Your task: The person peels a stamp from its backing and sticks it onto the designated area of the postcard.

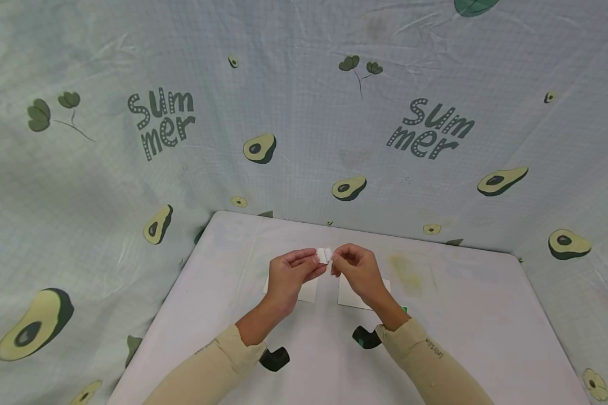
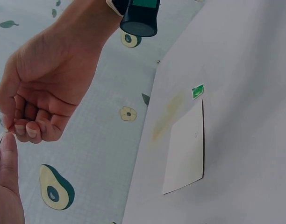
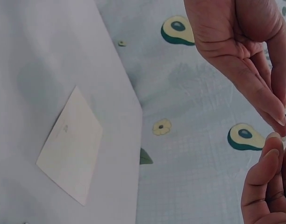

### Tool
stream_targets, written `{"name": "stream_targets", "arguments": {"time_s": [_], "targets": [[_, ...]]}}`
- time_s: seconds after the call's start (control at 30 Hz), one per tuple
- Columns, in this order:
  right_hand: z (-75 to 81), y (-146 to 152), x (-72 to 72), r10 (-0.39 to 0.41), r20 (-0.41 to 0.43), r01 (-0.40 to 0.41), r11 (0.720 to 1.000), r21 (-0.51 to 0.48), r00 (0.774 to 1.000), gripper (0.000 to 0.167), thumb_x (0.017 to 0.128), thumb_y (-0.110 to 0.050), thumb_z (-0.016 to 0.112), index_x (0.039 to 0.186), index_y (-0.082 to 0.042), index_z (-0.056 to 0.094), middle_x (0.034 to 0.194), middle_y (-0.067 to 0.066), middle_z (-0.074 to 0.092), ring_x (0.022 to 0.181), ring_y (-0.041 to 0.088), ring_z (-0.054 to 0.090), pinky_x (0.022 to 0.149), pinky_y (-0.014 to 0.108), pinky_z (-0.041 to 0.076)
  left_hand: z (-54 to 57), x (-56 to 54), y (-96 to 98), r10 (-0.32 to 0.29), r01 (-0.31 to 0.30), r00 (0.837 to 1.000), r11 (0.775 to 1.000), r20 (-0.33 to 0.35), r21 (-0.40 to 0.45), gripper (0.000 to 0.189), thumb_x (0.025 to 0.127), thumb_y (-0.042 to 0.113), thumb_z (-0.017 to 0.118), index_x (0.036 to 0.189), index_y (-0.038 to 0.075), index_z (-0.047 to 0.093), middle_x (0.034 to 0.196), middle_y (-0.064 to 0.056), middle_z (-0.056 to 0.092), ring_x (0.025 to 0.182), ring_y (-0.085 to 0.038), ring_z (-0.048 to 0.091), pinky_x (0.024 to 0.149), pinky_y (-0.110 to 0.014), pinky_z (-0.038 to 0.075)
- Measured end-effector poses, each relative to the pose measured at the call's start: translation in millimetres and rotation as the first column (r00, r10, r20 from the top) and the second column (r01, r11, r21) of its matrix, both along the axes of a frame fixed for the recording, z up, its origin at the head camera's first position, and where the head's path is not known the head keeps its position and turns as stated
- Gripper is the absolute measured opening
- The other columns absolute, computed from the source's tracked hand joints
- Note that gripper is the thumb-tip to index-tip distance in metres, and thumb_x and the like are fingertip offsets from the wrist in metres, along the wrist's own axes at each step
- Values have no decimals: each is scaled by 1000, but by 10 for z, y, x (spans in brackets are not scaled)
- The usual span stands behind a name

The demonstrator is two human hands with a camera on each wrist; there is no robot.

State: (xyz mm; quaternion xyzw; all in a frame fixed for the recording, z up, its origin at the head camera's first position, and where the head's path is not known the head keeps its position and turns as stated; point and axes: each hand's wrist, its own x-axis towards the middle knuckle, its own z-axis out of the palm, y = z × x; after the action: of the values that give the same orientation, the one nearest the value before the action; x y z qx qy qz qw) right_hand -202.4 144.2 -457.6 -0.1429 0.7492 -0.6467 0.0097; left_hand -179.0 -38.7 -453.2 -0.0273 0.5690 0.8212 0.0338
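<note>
Over the middle of the table, my left hand (image 1: 286, 280) holds a small white paper piece (image 1: 324, 256) with a crease down it, between thumb and fingers. My right hand (image 1: 358, 271) meets it from the right, thumb and forefinger pinching its edge. In the left wrist view, the curled right hand (image 2: 49, 84) comes down to the left fingertips (image 2: 8, 144). The right wrist view has the left hand (image 3: 243, 56) above and the right hand (image 3: 269, 186) below, their tips close together; the paper is mostly hidden there.
Below the hands lie two pale cards, the left card (image 1: 308, 290) and the right card (image 1: 353, 295), on the white table (image 1: 466, 315). A small green sticker (image 2: 197, 91) lies beside the right card. Black wrist devices (image 1: 274, 359) show at both sleeves. Avocado-printed cloth (image 1: 304, 112) surrounds the table.
</note>
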Motion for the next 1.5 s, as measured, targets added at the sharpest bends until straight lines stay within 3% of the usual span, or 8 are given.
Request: {"name": "stream_targets", "arguments": {"time_s": [0.27,0.87,1.07,1.27,1.5], "targets": [[1,23,-8,-7,7,7,1000,-18,1000,19,103,-6,61,103,12,65,82,3,66,70,10,65,71,23,60,0,-9,-16,-8,8,1000,1000,-9,12,29,97,-3,69,124,-13,67,106,-20,79,86,-14,81,82,-32,64],[-21,204,-51,-66,34,68,996,-58,997,16,103,-5,60,99,9,66,77,-2,66,69,10,65,69,22,60,15,-58,-115,13,-12,999,1000,-31,22,28,98,-4,66,125,-14,66,116,-26,76,87,-14,80,82,-33,64],[-7,281,-59,-67,55,71,995,-69,996,16,103,-5,60,99,10,66,76,-2,67,69,10,66,69,23,60,35,-133,-235,47,-46,999,998,-20,44,29,98,-7,64,125,-16,64,113,-21,77,84,-14,80,82,-32,64],[-21,373,-82,-103,70,104,994,-17,992,17,103,-8,61,101,8,67,78,-1,67,71,12,66,72,24,61,69,-183,-341,74,-73,997,997,-21,37,29,98,-6,64,125,-16,64,108,-16,79,83,-14,80,81,-32,64],[-100,470,16,-117,114,112,993,45,987,18,103,-10,63,101,7,68,81,7,68,72,14,67,73,23,61,30,-211,-437,92,-91,996,995,-15,32,30,97,-8,64,127,-17,63,106,-12,79,83,-14,80,81,-33,65]]}}
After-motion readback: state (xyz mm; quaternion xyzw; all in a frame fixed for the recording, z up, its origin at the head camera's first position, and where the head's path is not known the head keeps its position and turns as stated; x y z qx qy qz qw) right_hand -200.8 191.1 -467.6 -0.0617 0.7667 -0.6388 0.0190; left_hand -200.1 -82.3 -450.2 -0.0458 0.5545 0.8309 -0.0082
